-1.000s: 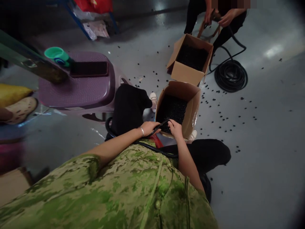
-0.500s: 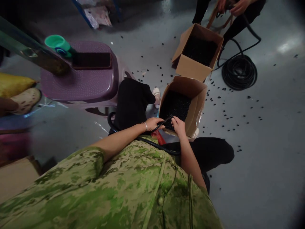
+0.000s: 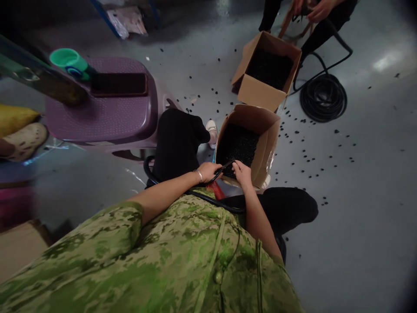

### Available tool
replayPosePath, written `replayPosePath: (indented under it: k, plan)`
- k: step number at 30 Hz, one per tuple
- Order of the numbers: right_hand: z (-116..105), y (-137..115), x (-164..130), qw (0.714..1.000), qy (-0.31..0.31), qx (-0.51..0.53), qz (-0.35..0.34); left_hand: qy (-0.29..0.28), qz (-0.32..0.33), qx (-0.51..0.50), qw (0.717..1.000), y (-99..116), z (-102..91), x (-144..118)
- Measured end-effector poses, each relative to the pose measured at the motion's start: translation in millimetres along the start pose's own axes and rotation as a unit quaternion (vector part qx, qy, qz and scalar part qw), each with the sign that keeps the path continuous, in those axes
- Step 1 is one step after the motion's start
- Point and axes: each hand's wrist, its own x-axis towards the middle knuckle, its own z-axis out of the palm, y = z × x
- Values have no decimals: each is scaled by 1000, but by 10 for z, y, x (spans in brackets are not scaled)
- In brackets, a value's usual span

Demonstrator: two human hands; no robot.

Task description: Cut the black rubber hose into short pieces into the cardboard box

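- The near cardboard box (image 3: 260, 150), open-topped and filled with small black pieces, stands on the grey floor (image 3: 342, 208) between the person's knees; every place below is told from it.
- Just on its near side, the left hand (image 3: 208, 170) is curled round a black hose (image 3: 217, 173), fingers wrapped over it; a thin bracelet (image 3: 199, 175) sits on that wrist.
- The right hand (image 3: 243, 172) is at the box's near rim, its fingers bent onto the hose's end; how tightly it pinches cannot be told.
- The hose runs from the hands back over the lap and loops out left of the box, past the black-trousered knee (image 3: 177, 141).
- A red object (image 3: 215, 190) shows under the hands, mostly hidden.
- Left of the box stands a purple plastic stool (image 3: 107, 117) with a green cup (image 3: 67, 61) at its far-left corner.
- Loose black pieces (image 3: 309, 152) lie scattered on the floor right of the box.
- Just beyond it stands a second open box (image 3: 260, 91), also holding black pieces.
- Right of that one lies a coil of black hose (image 3: 322, 98).
- Farthest off, another person's hands (image 3: 314, 11) hold a hose.
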Motion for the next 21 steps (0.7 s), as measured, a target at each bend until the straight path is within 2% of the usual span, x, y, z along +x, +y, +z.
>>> replayPosePath:
  k: [7, 21]
  plan:
    - [10, 34, -8, 1000, 6, -25, 2, -6, 11, 25, 1000, -3, 22, 35]
    - [-20, 69, 10, 999, 26, -23, 7, 0, 9, 0, 1000, 12, 108, 125]
